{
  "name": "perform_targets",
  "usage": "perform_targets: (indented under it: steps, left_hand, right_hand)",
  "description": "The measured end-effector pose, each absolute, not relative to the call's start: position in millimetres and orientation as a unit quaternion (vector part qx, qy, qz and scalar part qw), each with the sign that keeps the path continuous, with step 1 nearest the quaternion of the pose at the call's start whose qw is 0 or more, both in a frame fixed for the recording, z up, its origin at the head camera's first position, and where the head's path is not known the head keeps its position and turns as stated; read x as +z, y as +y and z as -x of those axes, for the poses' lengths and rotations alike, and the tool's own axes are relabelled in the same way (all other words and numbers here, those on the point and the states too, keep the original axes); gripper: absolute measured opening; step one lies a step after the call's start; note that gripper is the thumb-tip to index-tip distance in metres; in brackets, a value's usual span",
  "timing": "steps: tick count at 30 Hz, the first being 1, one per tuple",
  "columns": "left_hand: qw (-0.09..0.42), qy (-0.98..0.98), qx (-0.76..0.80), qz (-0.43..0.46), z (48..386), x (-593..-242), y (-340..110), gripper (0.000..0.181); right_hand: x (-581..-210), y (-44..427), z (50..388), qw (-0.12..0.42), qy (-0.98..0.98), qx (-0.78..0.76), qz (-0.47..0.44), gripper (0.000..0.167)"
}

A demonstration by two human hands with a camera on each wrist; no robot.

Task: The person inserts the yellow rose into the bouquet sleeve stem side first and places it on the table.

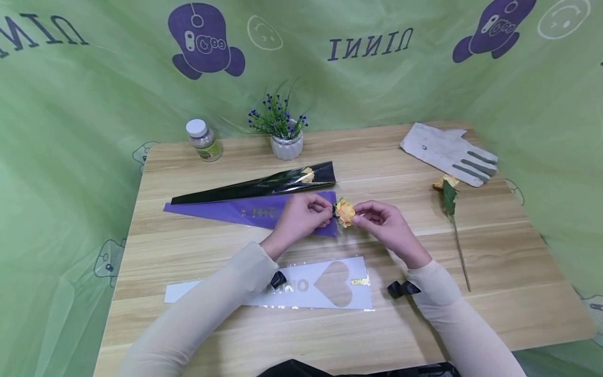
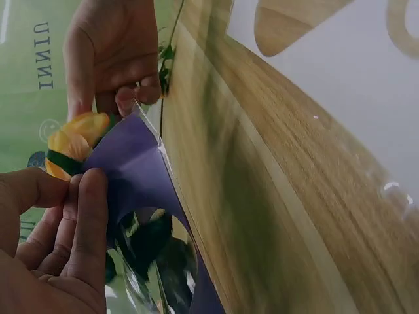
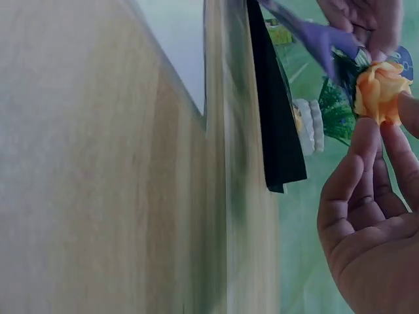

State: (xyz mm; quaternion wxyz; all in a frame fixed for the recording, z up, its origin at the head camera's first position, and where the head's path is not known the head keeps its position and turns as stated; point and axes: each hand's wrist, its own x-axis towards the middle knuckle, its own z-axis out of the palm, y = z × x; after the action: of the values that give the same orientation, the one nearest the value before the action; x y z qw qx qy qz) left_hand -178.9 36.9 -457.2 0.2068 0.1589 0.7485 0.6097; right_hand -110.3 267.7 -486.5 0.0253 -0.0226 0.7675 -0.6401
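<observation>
Wooden table (image 1: 518, 293), both hands at work around the middle. My left hand (image 1: 303, 214) pinches, thumb against fingers, at the wide right end of the purple sleeve (image 1: 226, 212); exactly how much of the rim lies between the fingertips I cannot tell. My right hand (image 1: 386, 225) holds the yellow rose (image 1: 345, 212) by its petals, thumb on one side, fingers on the other. Bloom sits just outside the sleeve's wide end, between my two hands; green leaves show through the sleeve's clear window.

Black sleeve (image 1: 264, 186) lies just beyond the purple one, a pale bloom visible at its right end. White sleeve (image 1: 306, 301) with a heart window lies on the near side, partly under my left forearm. To the right, a loose rose (image 1: 449, 199), stem toward me; its bloom is beside a grey glove (image 1: 438, 149). Far side: lidded jar (image 1: 204, 140) left, potted plant (image 1: 282, 125) right of it.
</observation>
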Motion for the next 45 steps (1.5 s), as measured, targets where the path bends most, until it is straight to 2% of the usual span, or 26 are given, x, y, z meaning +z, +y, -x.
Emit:
perform_targets:
  steps: [10, 13, 21, 27, 36, 39, 45]
  left_hand:
    - [0.219, 0.745, 0.61, -0.159, 173.0, -457.2, 37.5, 0.006]
    - [0.232, 0.736, 0.617, -0.154, 171.7, -456.4, 38.2, 0.006]
    - [0.257, 0.711, 0.637, -0.151, 168.2, -456.6, 42.4, 0.007]
    - [0.257, 0.703, 0.645, -0.155, 167.7, -454.9, 43.5, 0.007]
    - [0.269, 0.696, 0.647, -0.158, 166.3, -450.0, 48.1, 0.009]
    - [0.272, 0.691, 0.653, -0.149, 167.2, -450.7, 49.2, 0.009]
    - [0.278, 0.676, 0.671, -0.126, 168.8, -450.0, 48.5, 0.01]
  right_hand:
    - [-477.2, 257.7, 113.0, 0.015, 0.819, -0.574, 0.011, 0.022]
    - [-489.0, 260.3, 115.5, -0.004, 0.83, -0.558, 0.019, 0.02]
    - [-490.9, 256.1, 113.4, -0.032, 0.843, -0.536, 0.031, 0.015]
    - [-489.1, 250.1, 109.5, -0.067, 0.825, -0.561, 0.018, 0.013]
    - [-491.9, 240.7, 108.0, -0.072, 0.829, -0.549, 0.078, 0.013]
    - [-491.2, 244.1, 106.3, -0.055, 0.821, -0.564, 0.07, 0.014]
    - [-487.7, 249.0, 105.5, 0.053, 0.787, -0.606, 0.097, 0.029]
